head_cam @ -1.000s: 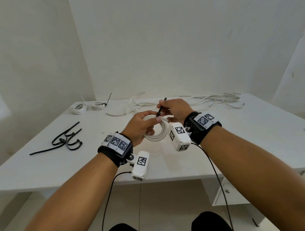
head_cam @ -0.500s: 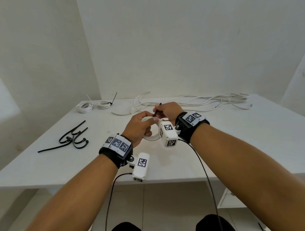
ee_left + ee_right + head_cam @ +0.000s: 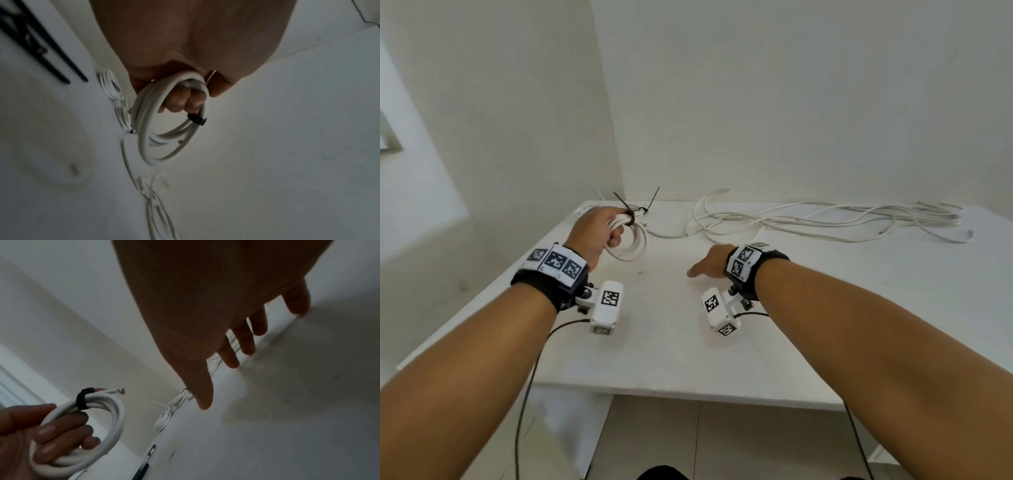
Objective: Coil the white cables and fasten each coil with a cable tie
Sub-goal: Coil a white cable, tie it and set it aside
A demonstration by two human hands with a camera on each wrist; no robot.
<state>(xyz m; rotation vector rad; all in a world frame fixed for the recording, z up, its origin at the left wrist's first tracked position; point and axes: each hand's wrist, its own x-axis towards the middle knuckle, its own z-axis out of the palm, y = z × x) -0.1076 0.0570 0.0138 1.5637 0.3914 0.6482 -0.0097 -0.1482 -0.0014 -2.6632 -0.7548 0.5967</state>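
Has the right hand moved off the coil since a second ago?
Yes. The right hand has let go of the tied coil and moved right, toward the loose cables; the left hand alone holds the coil.

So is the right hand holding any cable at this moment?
No, the right hand hangs over the table with fingers spread and empty; only the left hand grips the tied coil.

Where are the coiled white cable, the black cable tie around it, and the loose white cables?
coiled white cable (image 3: 635, 247), head view, lower loop.
black cable tie (image 3: 197, 121), left wrist view, band.
loose white cables (image 3: 825, 219), head view, middle strands.
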